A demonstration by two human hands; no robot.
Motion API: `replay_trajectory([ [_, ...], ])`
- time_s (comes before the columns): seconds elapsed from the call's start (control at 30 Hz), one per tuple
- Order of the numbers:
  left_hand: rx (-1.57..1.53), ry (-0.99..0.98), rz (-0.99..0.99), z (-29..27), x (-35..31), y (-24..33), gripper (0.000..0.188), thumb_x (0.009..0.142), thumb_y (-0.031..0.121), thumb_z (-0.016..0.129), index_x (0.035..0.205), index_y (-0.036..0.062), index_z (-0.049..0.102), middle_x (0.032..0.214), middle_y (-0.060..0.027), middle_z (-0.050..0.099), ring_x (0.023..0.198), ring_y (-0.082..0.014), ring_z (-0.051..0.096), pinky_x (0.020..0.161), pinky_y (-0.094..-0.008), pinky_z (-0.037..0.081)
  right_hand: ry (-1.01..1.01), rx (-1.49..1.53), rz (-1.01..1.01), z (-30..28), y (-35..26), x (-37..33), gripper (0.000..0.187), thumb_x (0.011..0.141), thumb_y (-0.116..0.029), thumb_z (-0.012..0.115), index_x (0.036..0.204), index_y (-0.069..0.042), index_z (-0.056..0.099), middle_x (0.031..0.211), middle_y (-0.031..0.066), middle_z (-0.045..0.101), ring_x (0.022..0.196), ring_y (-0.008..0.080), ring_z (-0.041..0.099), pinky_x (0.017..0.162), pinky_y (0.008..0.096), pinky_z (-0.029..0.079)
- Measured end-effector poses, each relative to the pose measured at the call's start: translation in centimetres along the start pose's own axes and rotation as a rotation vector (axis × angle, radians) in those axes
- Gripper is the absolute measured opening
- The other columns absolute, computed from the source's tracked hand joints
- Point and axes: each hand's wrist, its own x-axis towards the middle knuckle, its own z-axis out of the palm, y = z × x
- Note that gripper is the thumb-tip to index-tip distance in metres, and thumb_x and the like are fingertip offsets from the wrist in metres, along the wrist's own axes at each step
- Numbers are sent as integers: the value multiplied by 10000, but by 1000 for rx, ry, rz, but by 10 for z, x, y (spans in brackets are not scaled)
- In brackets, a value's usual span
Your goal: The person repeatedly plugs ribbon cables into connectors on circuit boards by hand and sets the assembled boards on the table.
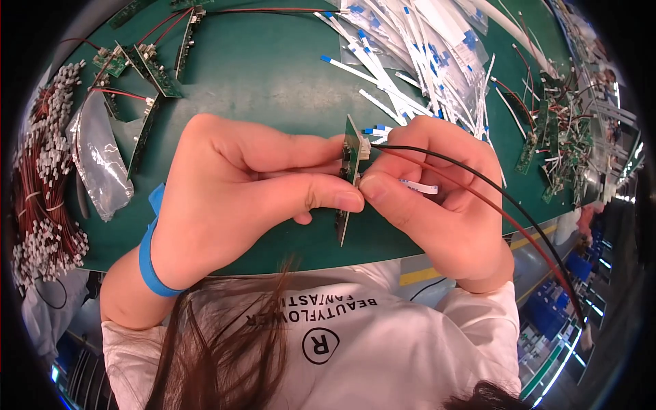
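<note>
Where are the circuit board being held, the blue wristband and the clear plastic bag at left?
Circuit board [353, 159], head view: upper middle of its face.
Blue wristband [145, 264], head view: lower part of its band.
Clear plastic bag [102, 167], head view: middle of its sheet.

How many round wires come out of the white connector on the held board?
2: the black wire and the red wire, both running over the right hand. Another could be hidden at the connector.
</note>
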Motion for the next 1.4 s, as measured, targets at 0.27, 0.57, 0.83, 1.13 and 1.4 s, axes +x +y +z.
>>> replay_trajectory([
  [0.27,-284,20,16,2,-3,3,369,597,-81,580,963,-83,542,681,-98,598,569,-101,550,549,-186,439,-23,-48,-76,0,-11,-3,262,618,45,620,857,48,512,713,84,565,628,103,510,586,209,412],
  [0.57,-263,23,-13,3,-7,8,386,593,-40,632,964,-87,539,722,-102,608,624,-97,554,599,-182,432,-37,-53,81,-3,-20,-1,127,639,-10,589,744,20,525,662,20,506,644,78,473,603,181,364],
  [0.83,-143,53,29,2,-6,3,366,593,-26,648,946,-67,559,712,-85,603,628,-85,543,567,-172,405,-36,-44,44,1,-10,-2,123,686,-25,580,779,22,514,726,20,509,681,79,476,639,194,382],
  [1.13,-57,45,93,3,-5,0,357,588,-23,653,935,-44,574,708,-80,602,625,-80,539,558,-173,399,-54,-25,55,2,-10,-1,135,702,-7,564,817,26,500,734,24,498,696,77,472,652,196,385],
  [1.4,-59,56,104,4,-5,0,344,593,-28,649,929,-45,576,711,-84,606,629,-85,545,567,-177,406,-65,-69,20,2,-7,-2,143,714,-19,565,829,28,493,726,23,502,688,74,468,639,195,382],
])
